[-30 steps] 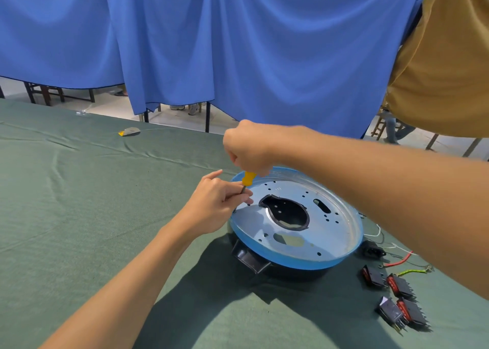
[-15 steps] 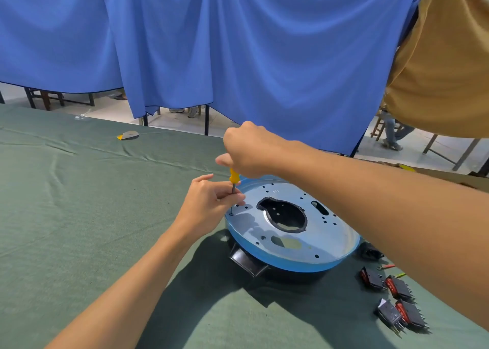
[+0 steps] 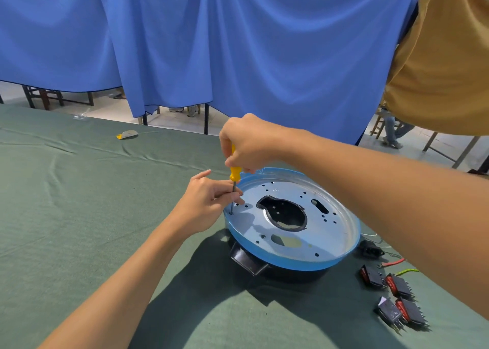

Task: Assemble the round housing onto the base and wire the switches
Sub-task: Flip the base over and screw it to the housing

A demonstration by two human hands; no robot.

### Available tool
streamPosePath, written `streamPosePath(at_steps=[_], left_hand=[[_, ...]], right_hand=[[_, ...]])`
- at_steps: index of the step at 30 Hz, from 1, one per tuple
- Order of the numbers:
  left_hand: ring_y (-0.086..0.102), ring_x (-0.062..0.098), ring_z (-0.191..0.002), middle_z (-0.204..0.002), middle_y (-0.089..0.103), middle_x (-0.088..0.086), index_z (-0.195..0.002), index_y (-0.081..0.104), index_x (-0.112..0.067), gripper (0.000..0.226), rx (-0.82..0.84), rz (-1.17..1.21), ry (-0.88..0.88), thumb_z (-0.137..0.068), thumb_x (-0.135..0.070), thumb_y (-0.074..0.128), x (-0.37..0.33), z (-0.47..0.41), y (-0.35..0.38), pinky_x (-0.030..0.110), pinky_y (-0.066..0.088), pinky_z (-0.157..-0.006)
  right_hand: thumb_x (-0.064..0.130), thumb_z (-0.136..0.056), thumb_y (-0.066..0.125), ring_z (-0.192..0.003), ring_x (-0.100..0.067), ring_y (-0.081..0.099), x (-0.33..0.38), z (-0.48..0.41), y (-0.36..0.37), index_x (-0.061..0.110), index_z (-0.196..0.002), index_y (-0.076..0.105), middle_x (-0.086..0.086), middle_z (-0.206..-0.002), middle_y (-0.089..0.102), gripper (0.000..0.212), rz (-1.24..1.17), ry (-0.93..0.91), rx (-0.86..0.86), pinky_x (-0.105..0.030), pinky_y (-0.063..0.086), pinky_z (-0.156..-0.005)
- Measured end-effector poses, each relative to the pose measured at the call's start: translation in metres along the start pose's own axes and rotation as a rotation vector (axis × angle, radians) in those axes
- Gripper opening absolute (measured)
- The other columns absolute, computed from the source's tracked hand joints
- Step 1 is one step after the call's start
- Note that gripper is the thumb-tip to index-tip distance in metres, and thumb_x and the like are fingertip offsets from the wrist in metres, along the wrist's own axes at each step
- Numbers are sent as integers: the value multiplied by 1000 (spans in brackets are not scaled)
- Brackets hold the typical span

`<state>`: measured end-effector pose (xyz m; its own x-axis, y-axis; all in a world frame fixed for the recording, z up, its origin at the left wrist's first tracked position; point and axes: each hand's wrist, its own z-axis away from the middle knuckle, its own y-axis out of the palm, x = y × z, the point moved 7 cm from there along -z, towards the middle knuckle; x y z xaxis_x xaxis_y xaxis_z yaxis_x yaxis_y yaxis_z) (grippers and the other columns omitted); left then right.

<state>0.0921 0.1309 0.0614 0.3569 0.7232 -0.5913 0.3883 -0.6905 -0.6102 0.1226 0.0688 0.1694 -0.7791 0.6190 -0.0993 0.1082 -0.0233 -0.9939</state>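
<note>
The round housing (image 3: 330, 232), a silvery metal pan with a blue rim, sits on top of the black base (image 3: 247, 264), which rests on the green-covered table (image 3: 79, 216). The pan's floor shows many small holes, 2 slots, and a large keyhole-shaped opening at its middle with black plastic visible through it.

At the housing's left edge a screwdriver (image 3: 234, 174) with a yellow handle stands nearly upright. Its tip is down on the pan's floor just inside the rim. The right hand (image 3: 248, 142) is above that edge, its grip closed round the top of the yellow handle with the fingers curled. The left hand (image 3: 203, 205), just left of the housing, has its grip pinched on the bare metal shaft, with 1 finger stretched out free. Whether a screw sits under the tip cannot be told.

To the right of the housing, apart from it, 4 black rocker switches (image 3: 399, 286) lie in a loose cluster on the table, and 3 of them show red rockers. Between them and the housing lies a black plug-like part (image 3: 370, 249), with a red wire (image 3: 393, 263) and a yellow-green wire (image 3: 408, 271) just beside it.

Far to the left behind the housing, a small yellow and grey scrap (image 3: 127, 135) lies on the table. Beyond the table's far edge, behind the housing, hangs a blue curtain (image 3: 238, 44), and a mustard cloth (image 3: 449, 57) hangs to the right of it. A person's legs (image 3: 394, 131) show below that cloth.
</note>
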Motion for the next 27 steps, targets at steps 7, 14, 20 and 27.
streamPosePath(at_steps=[7, 14, 20, 27], left_hand=[[66, 4, -102, -85, 78, -1, -78, 80, -10, 9, -130, 0, -70, -84, -12, 75, 3, 2, -5, 34, 22, -116], [66, 2, -100, -89, 78, -1, -85, 81, -12, 8, -143, -37, -58, -84, -18, 76, -2, 5, -5, 27, 21, -113], [66, 8, -106, -95, 77, -10, -90, 80, -14, 16, -36, -66, -18, -94, -15, 65, -2, 2, -3, 25, 15, -113], [68, 12, -102, -93, 77, -5, -84, 80, -10, 15, -48, 0, -38, -92, -13, 67, -2, 1, 0, 30, 22, -114]], right_hand=[[36, -93, 60, -49, -12, 60, -5, 1, 5, 14, -75, 53, -7, -70, 56, 29, -42, 31, -31, -22, 37, -38], [40, -93, 57, -59, -22, 50, -10, 4, 5, 15, -67, 41, -5, -72, 42, 40, -8, 75, -102, -28, 28, -46], [26, -87, 68, -62, -9, 54, -6, 2, 6, 17, -80, 56, -7, -85, 58, 16, -86, -14, -66, -27, 40, -44], [26, -89, 64, -52, -12, 64, -6, 5, 9, 10, -83, 62, -8, -68, 67, 18, -105, 16, 3, -27, 51, -47]])
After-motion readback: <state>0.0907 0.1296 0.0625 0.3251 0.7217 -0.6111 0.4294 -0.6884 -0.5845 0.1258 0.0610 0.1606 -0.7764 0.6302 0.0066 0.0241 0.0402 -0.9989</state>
